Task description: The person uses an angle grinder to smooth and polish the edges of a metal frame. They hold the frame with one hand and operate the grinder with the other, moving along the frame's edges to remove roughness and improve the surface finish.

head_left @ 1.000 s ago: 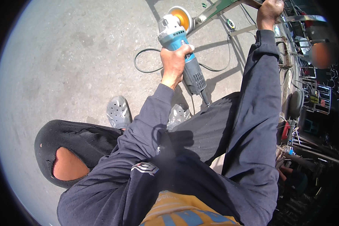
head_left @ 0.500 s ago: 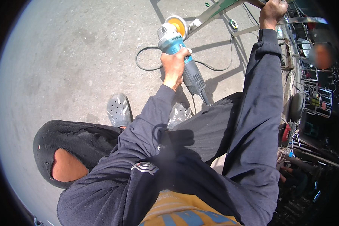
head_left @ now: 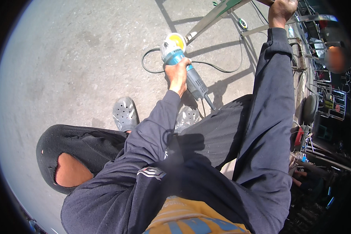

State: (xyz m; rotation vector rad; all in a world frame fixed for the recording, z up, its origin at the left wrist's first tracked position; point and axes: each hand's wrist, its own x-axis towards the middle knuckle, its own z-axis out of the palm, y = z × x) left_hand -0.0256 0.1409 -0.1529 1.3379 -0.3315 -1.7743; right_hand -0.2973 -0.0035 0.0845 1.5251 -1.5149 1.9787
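Note:
My left hand (head_left: 176,74) is wrapped round the body of a blue and grey angle grinder (head_left: 198,84), held above the ground with its cable end toward me. Its yellow-faced disc (head_left: 177,40) is at the near end of a shiny metal bar (head_left: 206,22); whether they touch I cannot tell. The bar slants up to the right, and part of it looks green. At the upper right, my right hand (head_left: 282,12) is closed round a part of the metal frame, which runs out of the picture at the top.
A black cable (head_left: 154,71) loops over the concrete floor (head_left: 78,58) behind the grinder. A small round disc (head_left: 242,24) lies under the frame. My grey clogs (head_left: 124,114) are near the grinder. Metal racks (head_left: 333,103) and a person with a blurred head (head_left: 336,59) are at the right.
The grinder has come slightly nearer and to the left in my left hand, so its disc is now lower along the bar, at its near end. My right hand has hardly moved.

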